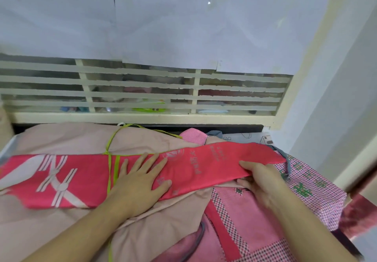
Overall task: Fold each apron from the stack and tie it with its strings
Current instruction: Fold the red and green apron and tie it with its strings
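A bright pink apron, folded into a long band, lies across the pile from left to right; its left part carries a white pattern. Lime green strings cross it near the middle and trail toward the window. My left hand presses flat on the middle of the band with fingers spread. My right hand grips the band's near edge toward its right end, thumb on top and fingers underneath.
Under the band lie a pale pink apron and checked pink aprons with a grey strap. A barred window frame runs along the far side, white paper covering its upper part. A wall stands at the right.
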